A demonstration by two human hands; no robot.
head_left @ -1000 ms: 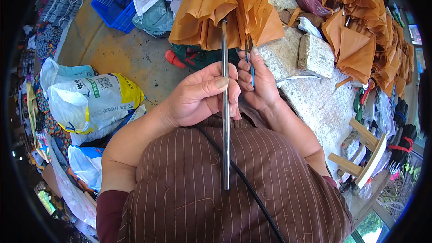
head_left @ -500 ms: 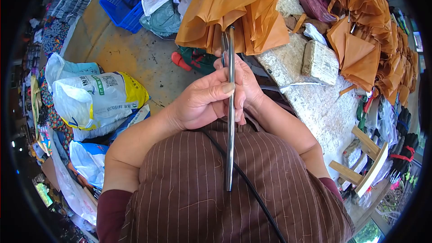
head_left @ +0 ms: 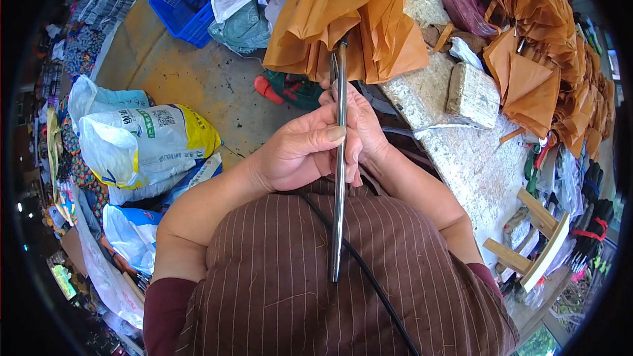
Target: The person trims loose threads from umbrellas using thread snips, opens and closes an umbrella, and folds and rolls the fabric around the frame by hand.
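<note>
An umbrella with an orange-brown canopy [head_left: 349,20] points away from me, its folds hanging loosely gathered. Its bare metal shaft [head_left: 339,211] runs down toward my apron. My left hand [head_left: 300,148] is closed on the shaft, with the thumb pressed along its side. Behind and to the right of the shaft, my right hand [head_left: 366,122] is closed around it just below the canopy. A thin metal piece [head_left: 333,66] lies alongside the shaft at the right fingertips; its kind is unclear. The shaft and left hand hide some of the right fingers.
More orange umbrellas [head_left: 527,79] are heaped on the worn worktable [head_left: 455,151] at right, near a whitish block [head_left: 473,94] and a purple container [head_left: 468,3]. A wooden frame [head_left: 534,244] sits lower right. On the left are a white-yellow sack [head_left: 148,138] and a blue basket [head_left: 181,3].
Both hands keep their hold on the umbrella. The thin metal piece beside the shaft sits at a slightly different angle. The whole view has shifted a little.
</note>
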